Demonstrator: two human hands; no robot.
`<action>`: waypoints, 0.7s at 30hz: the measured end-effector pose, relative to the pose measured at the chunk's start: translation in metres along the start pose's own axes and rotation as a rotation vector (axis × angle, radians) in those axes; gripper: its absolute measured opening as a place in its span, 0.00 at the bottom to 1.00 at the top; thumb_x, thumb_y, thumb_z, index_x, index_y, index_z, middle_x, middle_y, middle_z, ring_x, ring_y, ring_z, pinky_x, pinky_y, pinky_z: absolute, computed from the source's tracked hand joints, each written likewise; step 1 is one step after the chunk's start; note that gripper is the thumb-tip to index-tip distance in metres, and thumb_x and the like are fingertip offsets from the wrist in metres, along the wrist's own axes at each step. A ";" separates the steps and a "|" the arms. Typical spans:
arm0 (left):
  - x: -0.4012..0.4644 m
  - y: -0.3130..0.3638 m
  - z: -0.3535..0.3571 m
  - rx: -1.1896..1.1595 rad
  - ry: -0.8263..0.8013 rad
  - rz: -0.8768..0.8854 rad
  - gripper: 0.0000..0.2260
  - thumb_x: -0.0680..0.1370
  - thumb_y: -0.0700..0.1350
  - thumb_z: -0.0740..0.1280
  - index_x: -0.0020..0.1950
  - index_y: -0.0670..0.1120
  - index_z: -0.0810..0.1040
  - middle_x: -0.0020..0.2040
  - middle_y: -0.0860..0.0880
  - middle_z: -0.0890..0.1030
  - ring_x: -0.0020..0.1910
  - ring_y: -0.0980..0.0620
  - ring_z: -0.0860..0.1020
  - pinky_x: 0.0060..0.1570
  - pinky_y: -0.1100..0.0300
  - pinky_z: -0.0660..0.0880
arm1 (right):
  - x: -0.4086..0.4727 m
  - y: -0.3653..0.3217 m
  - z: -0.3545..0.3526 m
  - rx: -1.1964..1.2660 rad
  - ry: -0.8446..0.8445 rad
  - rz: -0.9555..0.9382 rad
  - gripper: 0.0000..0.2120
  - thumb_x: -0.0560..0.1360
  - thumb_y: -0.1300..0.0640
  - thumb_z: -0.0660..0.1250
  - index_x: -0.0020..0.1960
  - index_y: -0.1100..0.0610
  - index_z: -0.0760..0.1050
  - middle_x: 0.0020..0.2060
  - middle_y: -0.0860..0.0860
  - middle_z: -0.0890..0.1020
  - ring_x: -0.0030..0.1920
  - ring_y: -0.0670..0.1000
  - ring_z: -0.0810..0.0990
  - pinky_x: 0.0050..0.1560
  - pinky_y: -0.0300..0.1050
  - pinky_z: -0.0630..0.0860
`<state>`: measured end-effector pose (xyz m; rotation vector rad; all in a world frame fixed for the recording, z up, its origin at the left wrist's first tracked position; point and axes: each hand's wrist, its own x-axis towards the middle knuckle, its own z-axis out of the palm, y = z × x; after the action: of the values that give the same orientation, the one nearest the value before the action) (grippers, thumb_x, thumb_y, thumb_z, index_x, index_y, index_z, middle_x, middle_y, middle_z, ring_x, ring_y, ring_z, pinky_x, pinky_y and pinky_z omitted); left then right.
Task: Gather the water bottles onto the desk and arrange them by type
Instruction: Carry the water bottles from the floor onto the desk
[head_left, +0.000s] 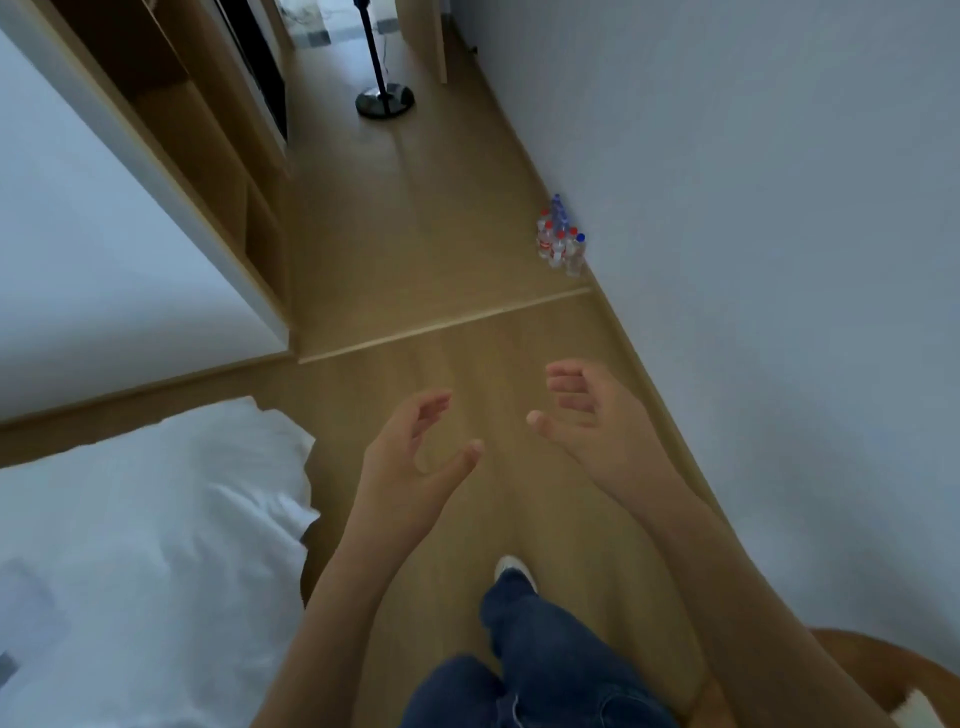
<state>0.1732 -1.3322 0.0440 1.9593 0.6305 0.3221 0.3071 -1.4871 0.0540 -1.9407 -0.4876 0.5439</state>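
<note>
Both hands are held out in front of the body with nothing in them, apparently readied for a pickup. The left hand (415, 447) is kept loosely curved, thumb apart from the fingers; the right hand (587, 415) is cupped the same way, its grip apart and empty. Below them a leg in jeans (524, 639) and a white shoe (511, 569) are seen mid-step on the wooden floor (441, 249), with a white bed (150, 545) to the left of the left hand. Well ahead of the right hand, the water bottles (561, 241) are clustered upright on the floor against the wall (753, 208), probably stored out of the walkway. Clear bodies are seen, mostly with red caps, a few with blue. No desk is in view.
</note>
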 end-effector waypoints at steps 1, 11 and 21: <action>0.026 0.002 -0.004 -0.002 0.003 -0.001 0.22 0.74 0.48 0.75 0.64 0.58 0.70 0.59 0.66 0.74 0.63 0.67 0.73 0.59 0.71 0.69 | 0.026 -0.007 0.000 -0.007 -0.009 -0.005 0.22 0.72 0.52 0.75 0.62 0.45 0.70 0.56 0.41 0.77 0.58 0.45 0.77 0.62 0.45 0.75; 0.278 -0.015 -0.055 -0.046 0.010 -0.054 0.21 0.73 0.47 0.75 0.64 0.54 0.72 0.61 0.60 0.77 0.63 0.62 0.74 0.64 0.63 0.70 | 0.273 -0.051 0.031 -0.008 -0.016 0.041 0.24 0.73 0.53 0.75 0.66 0.49 0.71 0.59 0.43 0.77 0.60 0.45 0.77 0.59 0.38 0.73; 0.573 -0.028 -0.114 0.021 -0.151 0.003 0.21 0.74 0.50 0.74 0.63 0.59 0.70 0.61 0.61 0.74 0.62 0.68 0.72 0.55 0.75 0.64 | 0.523 -0.112 0.062 0.053 0.166 0.085 0.20 0.74 0.56 0.74 0.61 0.47 0.71 0.55 0.42 0.77 0.58 0.47 0.78 0.59 0.46 0.77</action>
<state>0.5848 -0.9171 0.0442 1.9837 0.5350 0.1685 0.6883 -1.1065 0.0499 -1.9433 -0.2839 0.4408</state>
